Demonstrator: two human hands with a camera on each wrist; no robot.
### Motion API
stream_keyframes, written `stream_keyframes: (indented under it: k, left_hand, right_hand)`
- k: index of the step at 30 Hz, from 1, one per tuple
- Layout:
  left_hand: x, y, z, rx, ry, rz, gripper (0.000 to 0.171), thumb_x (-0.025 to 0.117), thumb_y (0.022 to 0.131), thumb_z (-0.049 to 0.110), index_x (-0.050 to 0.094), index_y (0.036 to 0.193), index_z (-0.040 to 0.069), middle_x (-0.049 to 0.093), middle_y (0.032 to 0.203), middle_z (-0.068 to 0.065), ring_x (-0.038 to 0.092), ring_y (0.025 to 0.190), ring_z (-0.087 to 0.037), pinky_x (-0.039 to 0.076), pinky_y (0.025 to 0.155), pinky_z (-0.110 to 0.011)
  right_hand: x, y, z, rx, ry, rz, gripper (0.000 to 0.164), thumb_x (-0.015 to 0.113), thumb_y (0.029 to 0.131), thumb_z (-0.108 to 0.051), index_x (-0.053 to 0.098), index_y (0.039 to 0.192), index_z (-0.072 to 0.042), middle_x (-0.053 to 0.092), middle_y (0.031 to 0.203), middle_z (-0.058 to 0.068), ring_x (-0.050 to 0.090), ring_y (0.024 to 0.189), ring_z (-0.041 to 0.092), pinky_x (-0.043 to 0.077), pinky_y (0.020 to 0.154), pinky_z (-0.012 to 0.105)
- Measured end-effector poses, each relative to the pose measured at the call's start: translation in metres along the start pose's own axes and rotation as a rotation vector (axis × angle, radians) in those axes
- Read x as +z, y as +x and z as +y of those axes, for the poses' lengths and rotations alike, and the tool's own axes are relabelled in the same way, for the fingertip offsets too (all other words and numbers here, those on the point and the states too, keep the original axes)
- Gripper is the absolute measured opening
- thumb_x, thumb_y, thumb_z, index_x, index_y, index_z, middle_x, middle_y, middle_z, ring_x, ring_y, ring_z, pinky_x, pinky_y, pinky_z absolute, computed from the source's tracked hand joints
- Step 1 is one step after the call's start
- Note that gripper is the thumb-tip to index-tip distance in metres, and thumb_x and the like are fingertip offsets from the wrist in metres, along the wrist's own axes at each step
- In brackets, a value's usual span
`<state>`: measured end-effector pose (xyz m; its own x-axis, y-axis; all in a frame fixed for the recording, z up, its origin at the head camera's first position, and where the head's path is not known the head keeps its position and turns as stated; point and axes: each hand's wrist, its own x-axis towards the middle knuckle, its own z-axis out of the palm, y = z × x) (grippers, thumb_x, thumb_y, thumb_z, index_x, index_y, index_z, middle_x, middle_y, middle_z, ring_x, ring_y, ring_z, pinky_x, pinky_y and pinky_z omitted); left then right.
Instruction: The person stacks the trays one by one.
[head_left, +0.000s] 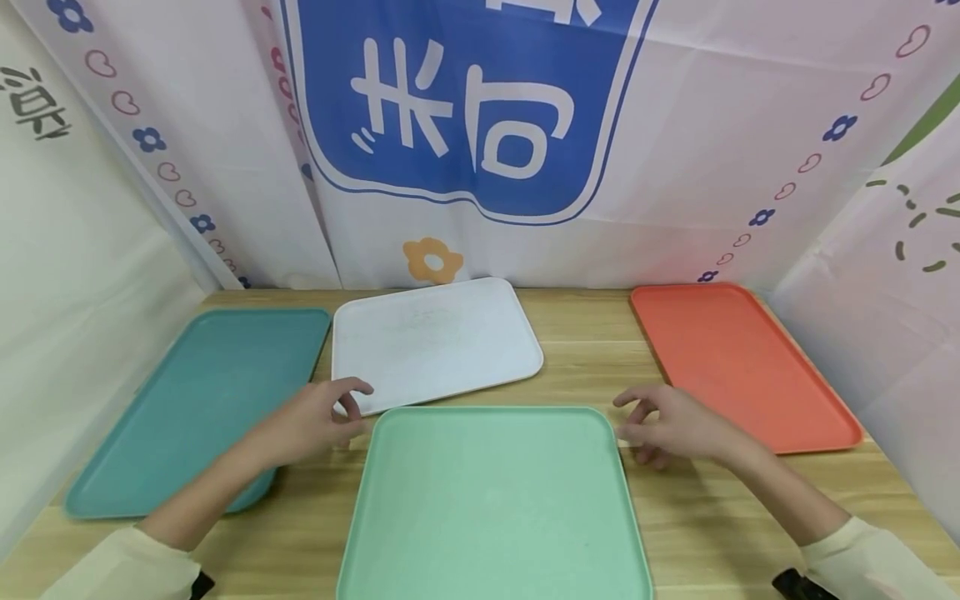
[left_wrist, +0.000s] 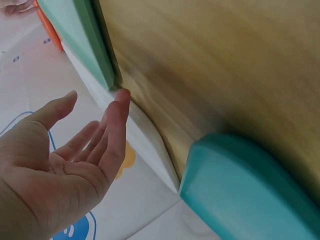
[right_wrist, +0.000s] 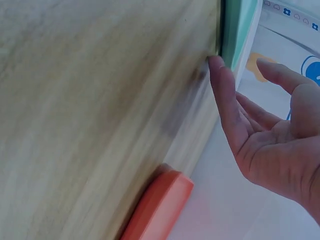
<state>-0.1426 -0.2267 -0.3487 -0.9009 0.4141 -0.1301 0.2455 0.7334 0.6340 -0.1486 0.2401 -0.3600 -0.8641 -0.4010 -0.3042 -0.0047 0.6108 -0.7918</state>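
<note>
A light green tray (head_left: 495, 508) lies on the wooden table between the two hands, its near edge cut off by the head view. Just off its far left corner is the left hand (head_left: 318, 421), fingers loosely bent, holding nothing. The right hand (head_left: 667, 423) hovers by the far right corner, also with nothing in it. In the left wrist view the left fingertips (left_wrist: 122, 95) come close to the tray's corner (left_wrist: 102, 70); contact cannot be told. The right fingertips (right_wrist: 216, 62) appear beside the tray's edge (right_wrist: 235, 35) in the right wrist view.
At the left lies a teal tray (head_left: 202, 408), partly behind the left forearm. A white tray (head_left: 442, 342) sits askew behind the green one. An orange-red tray (head_left: 742, 367) is at the right. Printed cloth (head_left: 675, 167) walls the table (head_left: 577, 333) at the back and sides.
</note>
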Motion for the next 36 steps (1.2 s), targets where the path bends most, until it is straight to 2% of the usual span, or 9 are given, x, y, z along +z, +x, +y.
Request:
stream_keyframes:
  k: [7,14,25,31,36]
  left_hand:
    - [0.008,-0.003,0.003,-0.078,-0.151,-0.058,0.047,0.062,0.090,0.010,0.044,0.132,-0.005,0.058,0.085,-0.008,0.061,0.059,-0.023,0.053,0.050,-0.034]
    - [0.015,-0.004,0.002,-0.105,-0.319,-0.102,0.054,0.063,0.089,0.007,0.037,0.135,-0.007,0.053,0.084,-0.014,0.063,0.060,-0.029,0.055,0.049,-0.039]
    - [0.025,0.000,-0.001,-0.152,-0.337,-0.074,0.050,0.065,0.087,0.002,0.042,0.131,-0.003,0.054,0.082,-0.013,0.063,0.057,-0.028,0.054,0.047,-0.039]
    - [0.028,0.000,0.001,-0.179,-0.395,-0.074,0.055,0.063,0.086,-0.002,0.037,0.134,-0.003,0.052,0.082,-0.015,0.062,0.053,-0.031,0.055,0.047,-0.041]
    - [0.029,0.000,0.005,-0.188,-0.399,-0.061,0.059,0.063,0.084,-0.006,0.036,0.136,-0.002,0.050,0.081,-0.016,0.062,0.051,-0.031,0.055,0.047,-0.041]
  right_hand:
    - [0.005,-0.002,0.000,0.066,0.111,-0.069,0.053,0.067,0.089,-0.023,0.044,0.127,0.005,0.059,0.090,0.020,0.066,0.062,0.034,0.056,0.052,0.044]
    - [0.008,-0.003,0.000,0.106,0.214,-0.145,0.055,0.067,0.089,-0.023,0.039,0.125,0.006,0.063,0.086,0.020,0.067,0.066,0.036,0.057,0.055,0.045]
    - [0.012,-0.001,0.004,0.117,0.266,-0.169,0.054,0.066,0.089,-0.019,0.037,0.126,0.007,0.063,0.086,0.020,0.067,0.067,0.037,0.057,0.056,0.044]
    - [0.015,0.000,0.006,0.094,0.267,-0.147,0.051,0.065,0.089,-0.013,0.037,0.126,0.008,0.061,0.083,0.020,0.067,0.064,0.036,0.057,0.054,0.044]
    - [0.018,0.002,0.006,0.089,0.258,-0.119,0.047,0.064,0.088,-0.009,0.038,0.124,0.007,0.061,0.081,0.019,0.066,0.062,0.035,0.057,0.052,0.044]
